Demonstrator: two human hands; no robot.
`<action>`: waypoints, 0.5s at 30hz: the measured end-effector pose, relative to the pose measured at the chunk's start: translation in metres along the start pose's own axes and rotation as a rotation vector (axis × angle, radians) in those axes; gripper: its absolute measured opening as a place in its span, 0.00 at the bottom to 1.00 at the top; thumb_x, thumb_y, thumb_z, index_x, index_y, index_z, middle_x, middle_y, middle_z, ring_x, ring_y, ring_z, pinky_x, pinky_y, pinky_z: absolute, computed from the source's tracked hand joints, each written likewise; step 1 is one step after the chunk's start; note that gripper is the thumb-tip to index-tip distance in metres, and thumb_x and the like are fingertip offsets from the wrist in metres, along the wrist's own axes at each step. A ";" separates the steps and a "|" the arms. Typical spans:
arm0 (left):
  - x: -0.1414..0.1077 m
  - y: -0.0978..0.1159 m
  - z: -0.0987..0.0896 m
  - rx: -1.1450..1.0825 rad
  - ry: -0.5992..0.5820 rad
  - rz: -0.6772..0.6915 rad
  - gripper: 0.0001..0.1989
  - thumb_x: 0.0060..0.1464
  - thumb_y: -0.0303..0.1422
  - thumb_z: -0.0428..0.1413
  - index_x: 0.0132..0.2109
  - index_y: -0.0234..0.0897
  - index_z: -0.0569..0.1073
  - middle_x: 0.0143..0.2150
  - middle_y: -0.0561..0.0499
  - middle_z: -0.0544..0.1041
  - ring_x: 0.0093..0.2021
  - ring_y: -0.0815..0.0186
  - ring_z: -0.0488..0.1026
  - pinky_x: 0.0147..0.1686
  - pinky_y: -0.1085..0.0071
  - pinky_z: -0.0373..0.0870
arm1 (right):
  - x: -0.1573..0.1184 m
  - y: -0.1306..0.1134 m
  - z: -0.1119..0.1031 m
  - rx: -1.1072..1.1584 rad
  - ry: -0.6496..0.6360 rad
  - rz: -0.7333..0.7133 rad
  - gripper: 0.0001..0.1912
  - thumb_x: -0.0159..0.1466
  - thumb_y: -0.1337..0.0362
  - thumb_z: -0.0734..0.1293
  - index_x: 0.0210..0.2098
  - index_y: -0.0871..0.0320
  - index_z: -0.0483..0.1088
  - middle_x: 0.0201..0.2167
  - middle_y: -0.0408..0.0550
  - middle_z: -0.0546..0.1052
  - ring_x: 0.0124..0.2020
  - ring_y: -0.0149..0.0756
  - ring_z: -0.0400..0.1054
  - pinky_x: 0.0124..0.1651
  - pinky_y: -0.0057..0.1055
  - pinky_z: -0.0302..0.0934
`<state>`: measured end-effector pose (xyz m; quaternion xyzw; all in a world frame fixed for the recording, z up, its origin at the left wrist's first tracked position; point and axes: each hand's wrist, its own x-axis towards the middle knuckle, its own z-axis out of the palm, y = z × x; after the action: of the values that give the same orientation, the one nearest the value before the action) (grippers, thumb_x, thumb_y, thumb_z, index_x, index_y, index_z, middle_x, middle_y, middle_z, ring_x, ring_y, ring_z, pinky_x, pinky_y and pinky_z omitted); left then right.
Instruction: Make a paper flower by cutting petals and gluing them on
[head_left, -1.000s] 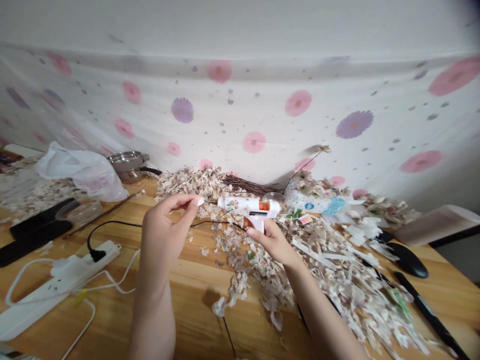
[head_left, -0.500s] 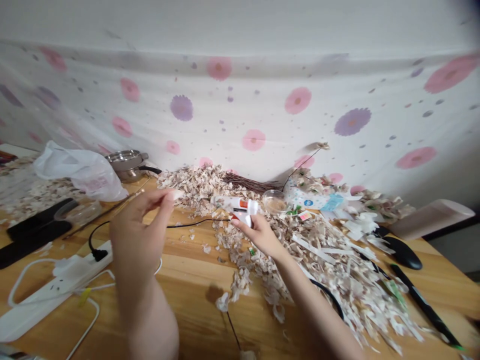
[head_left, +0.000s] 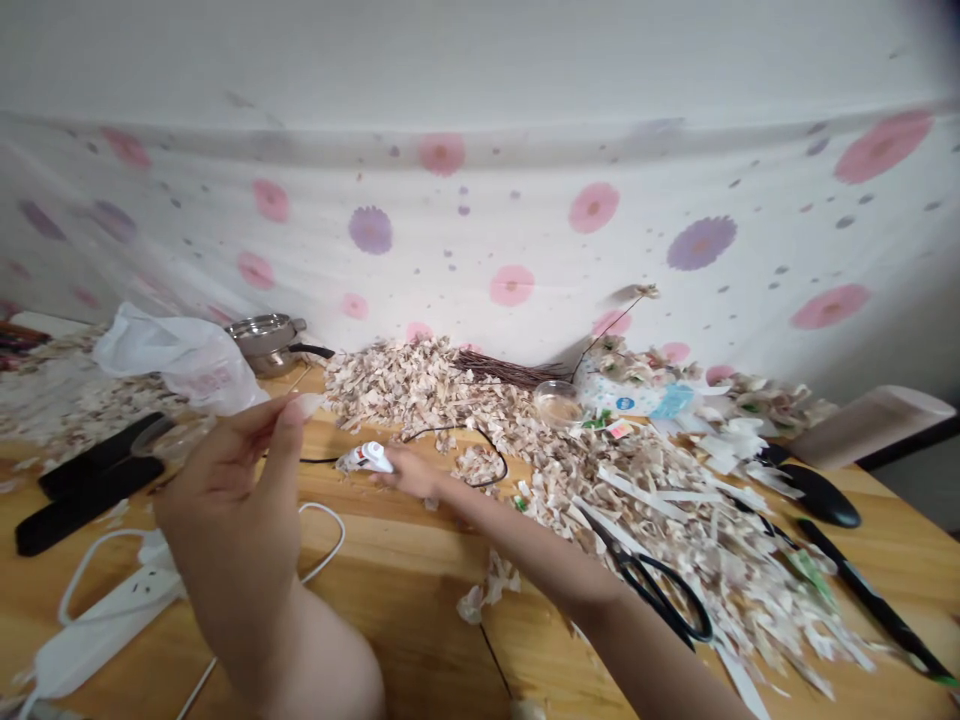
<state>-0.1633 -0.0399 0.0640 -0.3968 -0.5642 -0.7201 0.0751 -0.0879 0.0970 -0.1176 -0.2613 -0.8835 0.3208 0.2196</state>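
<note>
A small white glue gun [head_left: 364, 458] is sitting on the desk [head_left: 420, 570], just in front of a heap of pale, shredded, petal-like scraps [head_left: 405, 390]. The fingertips of the person's right hand [head_left: 412, 473] are touching its rear end, though I can't tell whether they are actually gripping it. The left hand [head_left: 229, 490] is raised well apart from the right, pinching a pale scrap [head_left: 305, 405] at its edge between thumb and finger. That light pinch looks like a sound way of handling something so thin, as it leaves most of the surface free and keeps the fingers clear of the gun's nozzle.

A thin black cord [head_left: 480, 445] is looping across the desk from the gun. Black-handled scissors [head_left: 664, 600] are lying among the scraps to the right, beyond which a clear plastic cup [head_left: 559, 403] and a bundle of twigs [head_left: 506, 370] are sitting. A patterned box [head_left: 619, 405] is showing a round blue logo, but its lettering is too small to read, and so is the pink print on a white plastic bag [head_left: 187, 360].
</note>
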 end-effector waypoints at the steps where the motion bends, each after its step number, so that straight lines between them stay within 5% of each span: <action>1: 0.000 -0.002 0.000 -0.012 -0.010 -0.014 0.08 0.46 0.32 0.63 0.36 0.35 0.80 0.31 0.52 0.81 0.31 0.67 0.77 0.37 0.73 0.75 | 0.002 0.003 0.002 -0.012 -0.014 0.001 0.07 0.61 0.64 0.68 0.37 0.61 0.69 0.35 0.46 0.73 0.35 0.34 0.67 0.40 0.31 0.62; 7: 0.001 -0.001 0.004 -0.029 -0.021 -0.008 0.07 0.46 0.31 0.63 0.36 0.37 0.80 0.31 0.54 0.81 0.31 0.70 0.76 0.36 0.76 0.74 | -0.010 0.008 -0.012 -0.078 -0.085 0.038 0.13 0.56 0.64 0.72 0.40 0.61 0.70 0.37 0.46 0.73 0.38 0.36 0.68 0.42 0.32 0.62; 11: -0.001 0.008 0.003 0.059 -0.039 -0.027 0.07 0.48 0.31 0.63 0.37 0.37 0.80 0.32 0.54 0.81 0.33 0.68 0.77 0.38 0.74 0.75 | -0.060 -0.009 -0.040 -0.143 0.038 0.158 0.17 0.61 0.63 0.67 0.48 0.61 0.66 0.48 0.55 0.69 0.48 0.41 0.63 0.47 0.33 0.58; 15: -0.003 0.018 0.003 0.157 -0.046 -0.056 0.08 0.50 0.31 0.62 0.39 0.35 0.79 0.34 0.53 0.81 0.35 0.66 0.78 0.40 0.71 0.76 | -0.142 -0.039 -0.067 -0.166 -0.022 0.304 0.07 0.61 0.65 0.65 0.28 0.60 0.70 0.22 0.43 0.69 0.23 0.30 0.60 0.27 0.25 0.52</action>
<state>-0.1498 -0.0444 0.0756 -0.3903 -0.6314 -0.6661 0.0727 0.0456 0.0162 -0.0754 -0.4059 -0.8594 0.2791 0.1367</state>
